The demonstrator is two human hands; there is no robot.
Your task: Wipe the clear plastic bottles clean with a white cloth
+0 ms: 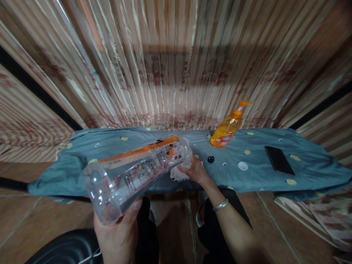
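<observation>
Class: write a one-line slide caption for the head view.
Left hand holds clear bottle; right hand holds white cloth at its mouth.

Clear bottle (137,168) in both hands, left hand (118,234) under base

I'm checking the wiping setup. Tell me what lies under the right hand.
Under the right hand, a crumpled white cloth rests on the blue table cover, by the mouth of the clear bottle. The hand hides the cloth's far part.

Bottle (137,172) mouth hidden behind right hand (194,170); label print blurred.
</observation>
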